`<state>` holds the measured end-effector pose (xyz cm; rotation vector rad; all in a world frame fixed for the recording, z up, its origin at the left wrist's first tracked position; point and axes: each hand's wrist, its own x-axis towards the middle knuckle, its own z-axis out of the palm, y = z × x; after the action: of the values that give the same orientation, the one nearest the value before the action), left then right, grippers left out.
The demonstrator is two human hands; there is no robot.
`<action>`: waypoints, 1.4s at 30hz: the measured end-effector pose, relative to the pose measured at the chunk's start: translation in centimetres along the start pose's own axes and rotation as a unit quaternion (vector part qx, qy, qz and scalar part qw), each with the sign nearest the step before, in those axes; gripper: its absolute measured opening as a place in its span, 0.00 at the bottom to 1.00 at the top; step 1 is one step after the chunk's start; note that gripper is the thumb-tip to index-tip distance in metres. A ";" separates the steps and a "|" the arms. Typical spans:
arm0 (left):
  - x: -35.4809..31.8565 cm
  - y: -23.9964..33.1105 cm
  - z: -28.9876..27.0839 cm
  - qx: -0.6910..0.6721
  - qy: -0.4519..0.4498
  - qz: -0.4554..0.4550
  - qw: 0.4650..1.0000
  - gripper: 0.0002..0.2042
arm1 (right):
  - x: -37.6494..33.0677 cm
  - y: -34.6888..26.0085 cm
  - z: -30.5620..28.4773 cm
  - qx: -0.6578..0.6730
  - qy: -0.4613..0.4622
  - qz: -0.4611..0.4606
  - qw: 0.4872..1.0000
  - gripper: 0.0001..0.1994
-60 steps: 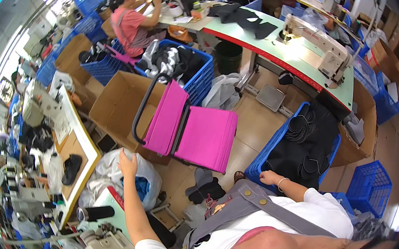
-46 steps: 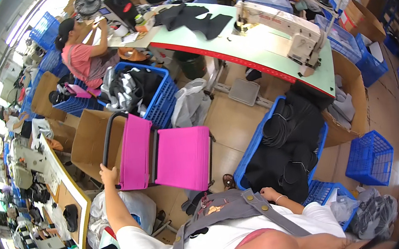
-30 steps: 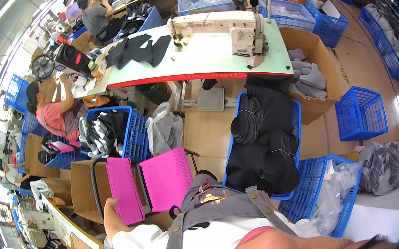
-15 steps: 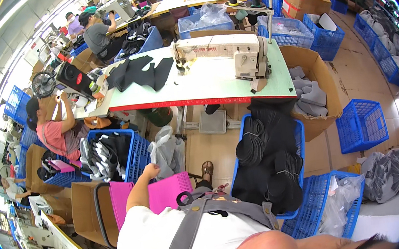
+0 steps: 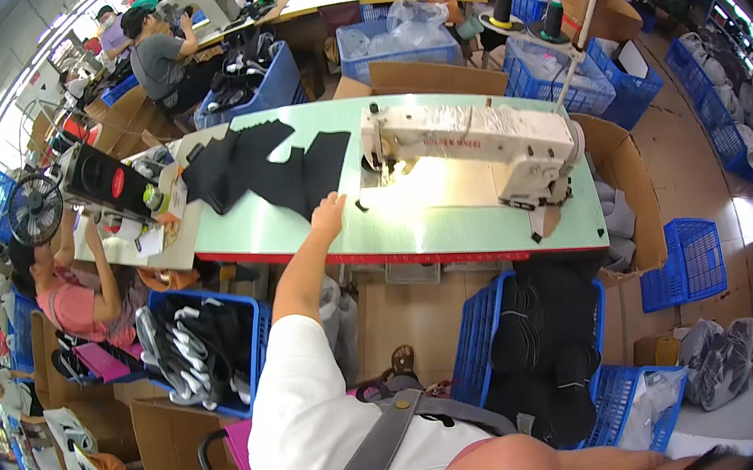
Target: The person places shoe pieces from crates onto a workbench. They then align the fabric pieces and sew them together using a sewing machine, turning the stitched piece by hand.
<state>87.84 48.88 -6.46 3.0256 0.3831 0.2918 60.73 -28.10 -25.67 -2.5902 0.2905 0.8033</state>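
So the left hand (image 5: pixel 329 214) is out at the end of a stretched arm, over the front part of a mint-green table (image 5: pixel 248 224) with a red edge. Fingers look bunched fairly close, but I honestly can't tell whether they're pinching anything. The right hand is out of view, so can't tell on that one.

Using the left hand as the clock centre: black cut pieces (image 5: pixel 220 170) lie flat on the table from about 10 to 12 o'clock, and the lowest tip is right beside the hand. Touching or not, can't say. Between 2 and 3 there's a white sewing machine (image 5: pixel 478 143), with bright light around its needle end.

Down at 4 o'clock or so, a blue basket (image 5: pixel 480 335) is loaded with black stuff, some of it in tied bundles. Another blue crate (image 5: pixel 261 343), around 7 to 8, is piled with black, grey and white pieces. Little black fan (image 5: pixel 36 209) at 9, and a person in a pink top (image 5: pixel 76 302) sits just under it.
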 end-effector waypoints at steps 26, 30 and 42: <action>-7.7 17.2 -5.2 -0.784 -0.296 -0.177 0.516 0.17 | 3.1 -44.8 -17.5 0.220 0.070 -0.508 0.830 0.13; -9.4 22.3 -7.5 -0.813 -0.297 -0.227 0.447 0.16 | 4.3 -49.6 -20.2 0.224 0.044 -0.602 0.765 0.18; -8.3 21.9 -7.3 -0.779 -0.226 -0.318 0.491 0.19 | 12.0 -52.2 -21.4 0.261 -0.020 -0.638 0.724 0.08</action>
<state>83.74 26.00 1.43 0.9185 0.6161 -0.1934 97.34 8.16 0.21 -1.5916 -1.0447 0.1622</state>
